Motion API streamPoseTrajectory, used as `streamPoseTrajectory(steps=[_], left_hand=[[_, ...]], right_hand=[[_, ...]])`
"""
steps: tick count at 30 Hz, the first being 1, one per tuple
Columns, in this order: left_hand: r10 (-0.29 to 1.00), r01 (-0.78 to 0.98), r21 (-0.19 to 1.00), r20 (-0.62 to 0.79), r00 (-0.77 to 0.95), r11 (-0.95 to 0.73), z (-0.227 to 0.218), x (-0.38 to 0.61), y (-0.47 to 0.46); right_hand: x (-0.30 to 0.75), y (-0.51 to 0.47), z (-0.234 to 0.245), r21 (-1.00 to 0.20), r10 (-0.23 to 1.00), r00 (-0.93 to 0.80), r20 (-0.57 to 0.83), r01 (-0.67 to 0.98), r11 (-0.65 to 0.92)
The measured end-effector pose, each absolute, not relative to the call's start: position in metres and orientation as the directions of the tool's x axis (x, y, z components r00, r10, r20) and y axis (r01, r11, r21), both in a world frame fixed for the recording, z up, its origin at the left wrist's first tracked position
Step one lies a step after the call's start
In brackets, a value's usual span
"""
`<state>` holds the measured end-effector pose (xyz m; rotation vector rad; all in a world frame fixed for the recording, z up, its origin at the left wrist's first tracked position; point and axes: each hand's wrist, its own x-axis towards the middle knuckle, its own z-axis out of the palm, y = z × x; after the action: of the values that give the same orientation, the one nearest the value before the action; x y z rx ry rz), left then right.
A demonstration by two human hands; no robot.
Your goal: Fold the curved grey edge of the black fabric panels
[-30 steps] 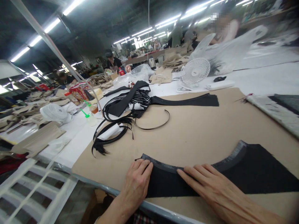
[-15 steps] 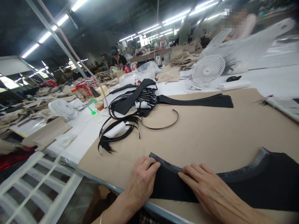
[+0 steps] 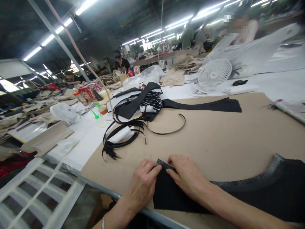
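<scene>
A black fabric piece (image 3: 262, 197) with a curved, grey-edged cut-out lies on the brown cardboard sheet (image 3: 214, 140) at the near edge of the table. My left hand (image 3: 143, 183) rests flat on its left end, fingers together and stretched toward the corner. My right hand (image 3: 187, 175) lies palm down just beside it, fingertips pressing the grey curved edge at the same corner. The two hands almost touch. Neither hand grips anything.
Black strips and bands (image 3: 124, 136) and a striped black bundle (image 3: 143, 101) lie further back on the cardboard, with a long black strip (image 3: 205, 105). Two small white fans (image 3: 213, 74) (image 3: 63, 112) stand on the white table. A glue bottle (image 3: 98, 119) stands left. Other people work behind.
My right hand has slid left along the curved edge to the fabric's left corner, close to my left hand. The view has shifted slightly left.
</scene>
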<state>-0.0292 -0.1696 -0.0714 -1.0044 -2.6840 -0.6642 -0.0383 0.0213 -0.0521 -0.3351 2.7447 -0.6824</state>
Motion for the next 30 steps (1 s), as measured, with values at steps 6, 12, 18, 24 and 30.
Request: streamPoseTrajectory(steps=[6,12,18,24,30], left_hand=[[0.645,0.713,0.212,0.314,-0.697,0.668,-0.076,-0.027,-0.173],[0.646,0.716,0.203,0.319,-0.693,0.668,-0.075,-0.027,-0.174],[0.573,0.634,0.305,0.271,-0.773,0.711,-0.075,-0.028,-0.177],[0.555,0.602,0.319,0.233,-0.799,0.733,-0.079,-0.027,-0.181],[0.541,0.567,0.332,0.175,-0.822,0.754,-0.082,-0.024,-0.183]], right_hand=[[-0.048,0.011,-0.053,-0.487,-0.277,-0.922,-0.271,-0.117,0.866],[-0.045,0.008,-0.060,-0.539,-0.268,-0.942,-0.201,-0.122,0.833],[-0.040,0.008,-0.068,-0.587,-0.270,-0.952,-0.142,-0.139,0.797],[-0.037,0.007,-0.063,-0.454,-0.349,-0.937,-0.022,-0.302,0.838],[-0.041,-0.002,-0.061,-0.192,-0.476,-0.879,-0.013,-0.465,0.864]])
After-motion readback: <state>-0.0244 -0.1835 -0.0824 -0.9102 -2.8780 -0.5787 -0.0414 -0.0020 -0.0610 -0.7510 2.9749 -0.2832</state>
